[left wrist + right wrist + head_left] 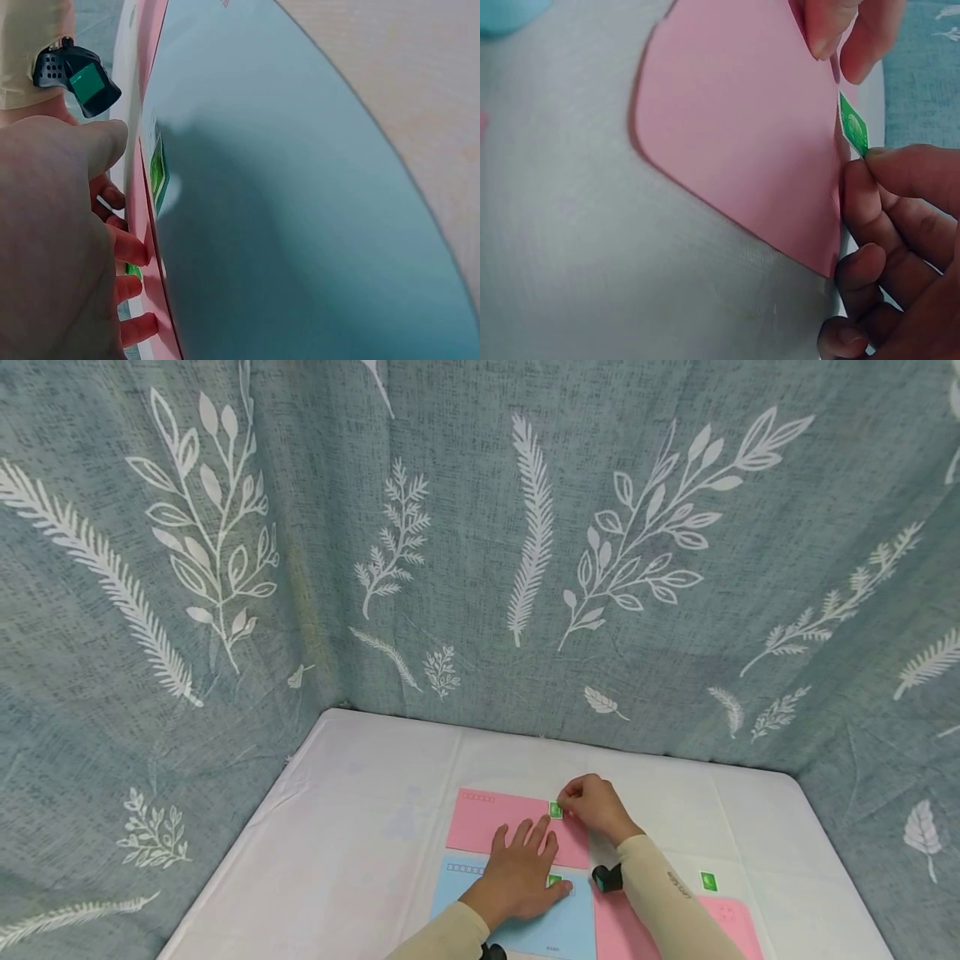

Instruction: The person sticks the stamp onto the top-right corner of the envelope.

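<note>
Cream right sleeve (663,893) nearest, right hand (597,806) pinched green stamp (555,810), best laid square while left hand (521,875), fingers spread, steadied pink envelope (483,822).

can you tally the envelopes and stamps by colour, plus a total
flat pink paper envelopes: 2 (one partly hidden by the cream right sleeve)
flat blue paper envelope: 1
small green rectangular stamps: 3
total: 6
</note>
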Demonstrator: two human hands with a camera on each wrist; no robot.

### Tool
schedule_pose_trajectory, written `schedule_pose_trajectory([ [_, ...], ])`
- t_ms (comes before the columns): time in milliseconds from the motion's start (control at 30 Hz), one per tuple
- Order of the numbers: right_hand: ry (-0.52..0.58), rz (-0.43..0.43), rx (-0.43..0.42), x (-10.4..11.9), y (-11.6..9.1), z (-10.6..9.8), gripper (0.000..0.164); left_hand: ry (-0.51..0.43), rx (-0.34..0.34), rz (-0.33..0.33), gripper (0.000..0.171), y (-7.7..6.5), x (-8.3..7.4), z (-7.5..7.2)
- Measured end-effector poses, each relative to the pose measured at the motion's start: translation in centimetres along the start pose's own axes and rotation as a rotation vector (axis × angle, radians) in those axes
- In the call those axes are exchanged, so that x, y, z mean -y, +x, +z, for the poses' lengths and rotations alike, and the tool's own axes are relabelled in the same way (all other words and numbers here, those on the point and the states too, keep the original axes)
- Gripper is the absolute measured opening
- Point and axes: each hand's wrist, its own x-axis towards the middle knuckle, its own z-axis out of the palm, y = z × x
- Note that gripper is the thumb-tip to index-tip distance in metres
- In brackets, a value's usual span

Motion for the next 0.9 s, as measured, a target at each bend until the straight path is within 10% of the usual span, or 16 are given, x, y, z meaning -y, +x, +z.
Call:
schedule_pose_trajectory([
  [900, -0.041, 0.002, -0.040, 0.25, -0.11, 0.47, 0.008, 0.004, -0.006, 0.000, 0.079, 0.09, -0.10, 0.08],
])
